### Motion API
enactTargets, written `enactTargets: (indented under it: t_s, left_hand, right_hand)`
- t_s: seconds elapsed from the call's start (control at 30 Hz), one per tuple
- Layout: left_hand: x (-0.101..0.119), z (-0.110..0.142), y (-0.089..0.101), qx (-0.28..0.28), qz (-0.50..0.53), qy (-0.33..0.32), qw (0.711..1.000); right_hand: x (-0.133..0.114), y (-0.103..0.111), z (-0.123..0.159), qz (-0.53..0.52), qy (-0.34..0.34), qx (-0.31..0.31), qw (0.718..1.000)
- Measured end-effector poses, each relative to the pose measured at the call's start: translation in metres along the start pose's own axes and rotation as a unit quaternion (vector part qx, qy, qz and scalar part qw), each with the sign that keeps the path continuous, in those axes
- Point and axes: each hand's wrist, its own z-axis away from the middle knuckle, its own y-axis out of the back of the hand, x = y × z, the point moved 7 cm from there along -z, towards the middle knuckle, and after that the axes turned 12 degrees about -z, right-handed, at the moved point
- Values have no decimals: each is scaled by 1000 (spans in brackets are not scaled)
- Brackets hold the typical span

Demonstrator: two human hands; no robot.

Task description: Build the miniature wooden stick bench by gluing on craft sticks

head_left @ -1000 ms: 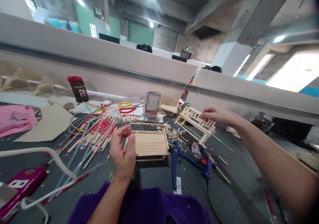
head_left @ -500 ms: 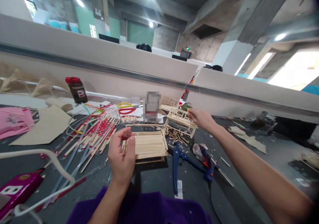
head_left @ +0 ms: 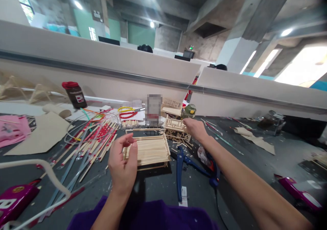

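My right hand [head_left: 196, 129] pinches the right end of a small model of thin wooden sticks [head_left: 176, 124] with a lattice railing. That model is over or beside a pile of short cut sticks [head_left: 177, 138]; whether it touches the table is hidden. A slatted platform model [head_left: 152, 150] made of matchsticks rests on the dark table in front of me. By its left edge is my left hand [head_left: 124, 163], fingers curved, with a gap between thumb and fingertips. It hides that edge, and contact cannot be made out.
A blue cutter [head_left: 180, 175] and a glue gun [head_left: 214, 172] lie right of the platform. Red-tipped matchsticks [head_left: 99, 139] spread to the left, near scissors [head_left: 127, 113]. At the back stand a dark bottle [head_left: 75, 95] and a green jar [head_left: 189, 110]. A white partition [head_left: 102, 81] closes the far side.
My right hand has moved left and slightly down with the small stick model, whose railing now faces me more. The green jar behind shows more fully. My left hand has barely moved.
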Motion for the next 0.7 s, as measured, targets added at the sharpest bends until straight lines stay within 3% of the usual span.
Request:
enactTargets:
  t_s: [0.5, 0.7]
  left_hand:
    - [-1, -5, 3, 8, -44, 4, 999]
    - [1, -5, 4, 13, -42, 1, 999]
  right_hand:
    - [29, -8, 17, -130, 18, 0, 991]
    - [63, 2, 26, -168, -28, 43, 984]
